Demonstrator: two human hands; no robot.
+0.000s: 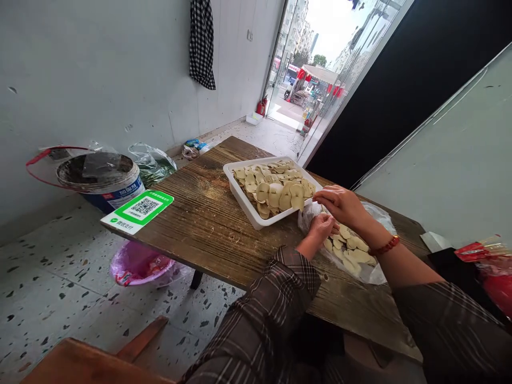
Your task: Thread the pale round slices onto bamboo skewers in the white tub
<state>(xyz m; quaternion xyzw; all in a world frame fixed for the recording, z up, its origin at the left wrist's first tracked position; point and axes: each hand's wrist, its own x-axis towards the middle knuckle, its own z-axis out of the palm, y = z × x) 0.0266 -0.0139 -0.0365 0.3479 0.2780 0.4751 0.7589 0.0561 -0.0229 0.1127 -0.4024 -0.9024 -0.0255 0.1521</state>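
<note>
Rough-grained wood, that worktop (pixel 216 240) was! The tray (pixel 256 217) was smooth plastic, the slices (pixel 276 196) looked matt, the bag (pixel 378 216) was crinkled, glossy plastic, and the sleeves (pixel 252 320) were woven cloth!

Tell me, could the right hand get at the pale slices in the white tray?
Probably yes: the right hand appears close to a corner of the white tray, and no lid covers the pale slices.

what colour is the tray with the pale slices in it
The tray is white; it shows best in the head view, the only one here.
</note>
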